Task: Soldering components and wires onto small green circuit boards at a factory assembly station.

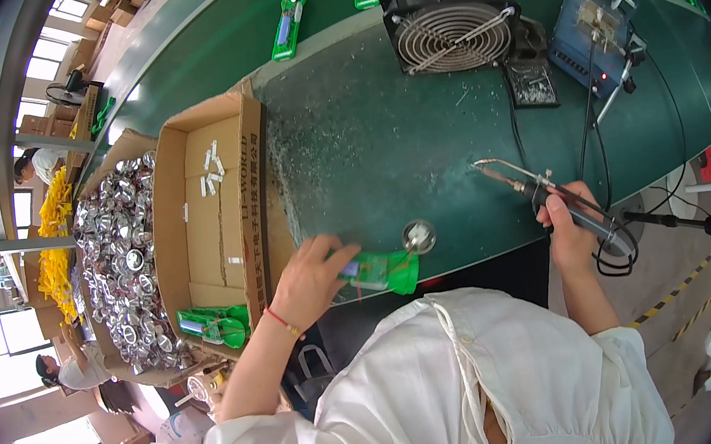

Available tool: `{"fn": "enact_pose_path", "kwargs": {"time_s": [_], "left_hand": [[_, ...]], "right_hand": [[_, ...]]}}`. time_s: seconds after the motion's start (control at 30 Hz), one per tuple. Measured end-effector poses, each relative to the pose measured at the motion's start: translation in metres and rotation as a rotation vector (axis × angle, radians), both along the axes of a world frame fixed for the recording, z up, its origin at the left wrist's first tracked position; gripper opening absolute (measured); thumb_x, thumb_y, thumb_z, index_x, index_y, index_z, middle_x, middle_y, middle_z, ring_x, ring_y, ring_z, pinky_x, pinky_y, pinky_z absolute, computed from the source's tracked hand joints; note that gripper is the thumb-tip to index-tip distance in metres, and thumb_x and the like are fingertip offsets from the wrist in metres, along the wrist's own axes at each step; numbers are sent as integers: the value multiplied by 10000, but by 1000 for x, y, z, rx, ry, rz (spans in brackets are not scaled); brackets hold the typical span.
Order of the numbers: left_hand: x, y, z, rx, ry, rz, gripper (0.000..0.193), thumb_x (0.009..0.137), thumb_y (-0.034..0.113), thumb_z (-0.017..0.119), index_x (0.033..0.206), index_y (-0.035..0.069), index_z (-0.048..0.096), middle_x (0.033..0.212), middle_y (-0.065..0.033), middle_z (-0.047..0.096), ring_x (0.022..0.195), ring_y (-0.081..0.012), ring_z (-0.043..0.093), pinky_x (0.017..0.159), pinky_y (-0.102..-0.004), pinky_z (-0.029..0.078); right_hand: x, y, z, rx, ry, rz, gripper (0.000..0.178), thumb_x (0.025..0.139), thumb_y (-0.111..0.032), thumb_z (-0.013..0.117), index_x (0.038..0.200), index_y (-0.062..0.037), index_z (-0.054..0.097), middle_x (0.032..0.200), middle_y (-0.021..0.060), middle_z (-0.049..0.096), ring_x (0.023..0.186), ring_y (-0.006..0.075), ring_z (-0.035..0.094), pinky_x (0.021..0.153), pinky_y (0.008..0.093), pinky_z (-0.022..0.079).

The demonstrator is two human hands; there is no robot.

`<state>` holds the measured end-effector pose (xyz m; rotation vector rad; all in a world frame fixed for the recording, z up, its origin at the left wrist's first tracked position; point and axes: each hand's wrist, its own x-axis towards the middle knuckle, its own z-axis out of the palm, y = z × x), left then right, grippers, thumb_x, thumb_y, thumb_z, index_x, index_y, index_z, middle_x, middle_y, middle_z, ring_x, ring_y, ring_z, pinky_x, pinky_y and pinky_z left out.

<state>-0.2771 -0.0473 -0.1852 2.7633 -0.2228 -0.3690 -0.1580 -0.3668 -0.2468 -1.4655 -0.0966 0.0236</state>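
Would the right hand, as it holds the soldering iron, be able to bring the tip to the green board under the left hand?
Probably yes: the right hand holds the soldering iron beside the green board, with bare mat between them.

Dark green workbench [415,127], bright windows [47,51] at left, daylit factory floor [686,272]

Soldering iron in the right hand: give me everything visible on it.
The soldering iron with the dark handle and thin metal tip is gripped by the right hand around its handle. The shaft slants up and to the left, and the tip hangs clear above the dark green bench top, touching nothing. A slim metal tube runs beside the shaft. A black cable loops from the handle's rear below the hand.
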Motion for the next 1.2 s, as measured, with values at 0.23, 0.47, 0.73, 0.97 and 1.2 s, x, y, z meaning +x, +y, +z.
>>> {"fn": "enact_pose_path", "kwargs": {"time_s": [0.23, 0.47, 0.73, 0.97, 1.2], "left_hand": [[39, -36, -25, -53, -364, 132, 504, 674, 83, 685, 1156, 90, 539, 1071, -109, 508, 948, -297, 498, 805, -360, 427], [39, -42, -40, -254, -646, 24, 265, 639, 75, 716, 900, 96, 678, 898, -54, 577, 770, -213, 551, 668, -311, 462], [51, -50, -54, -213, -769, 101, 110, 668, 75, 680, 741, 79, 599, 776, -38, 536, 700, -202, 548, 582, -313, 464], [59, -57, -58, -326, -673, 383, 57, 738, 27, 649, 774, 19, 606, 781, -77, 552, 603, -192, 572, 542, -280, 468], [63, -59, -55, -285, -639, 435, 54, 726, 63, 661, 748, 31, 623, 742, -70, 554, 576, -189, 570, 520, -283, 459]], "right_hand": [[-16, -6, 11, -27, -68, -59, 131, 817, -93, 591, 858, 18, 536, 648, 66, 570, 554, 92, 538, 503, 196, 419], [-33, -4, 7, 16, -39, -48, 144, 812, -99, 592, 862, 22, 531, 650, 76, 572, 545, 103, 540, 507, 208, 430], [-36, 21, 18, -33, -70, 46, 142, 792, -87, 614, 847, 23, 543, 654, 77, 583, 571, 110, 565, 520, 222, 451], [-30, 53, 16, -113, -96, 174, 143, 800, -102, 609, 848, 16, 543, 664, 72, 582, 587, 104, 555, 535, 219, 442], [-17, 63, 9, -59, -68, 184, 122, 764, -57, 648, 823, 17, 571, 651, 50, 598, 575, 69, 559, 511, 193, 433]]}}
